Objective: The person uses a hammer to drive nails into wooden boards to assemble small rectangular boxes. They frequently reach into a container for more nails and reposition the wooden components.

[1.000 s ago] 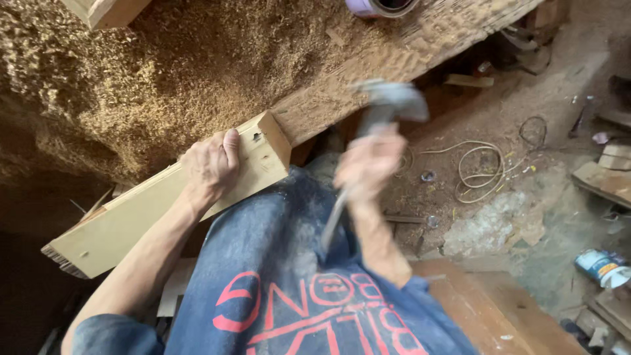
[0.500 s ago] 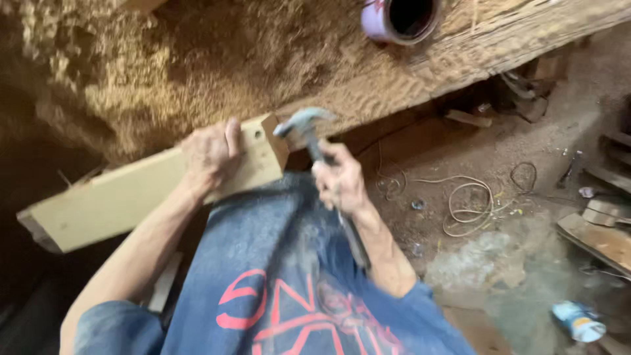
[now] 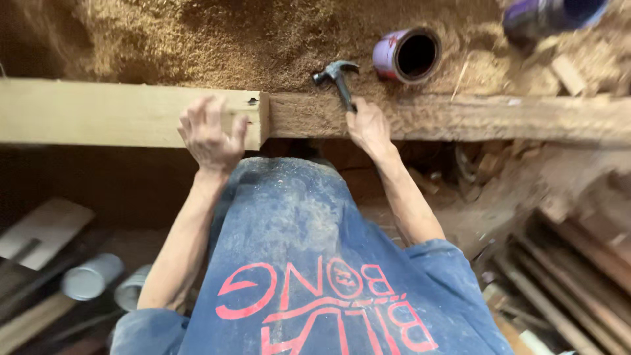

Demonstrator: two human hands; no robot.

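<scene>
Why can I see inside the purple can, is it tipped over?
Tipped. The purple can lies on its side in the sawdust, its round dark mouth facing the camera.

Hammer between plank and can

This is a rough woodworking shop. Sawdust lies heaped thick over the far surface and dusts a worn, dark beam running left to right. A pale planed timber butts against that beam's left end, and a claw hammer lies just beyond it. An open purple can rests on its side in the sawdust. Below, on the right, lengths of scrap wood are stacked on a dirty floor; metal cans lie at the near left.
</scene>
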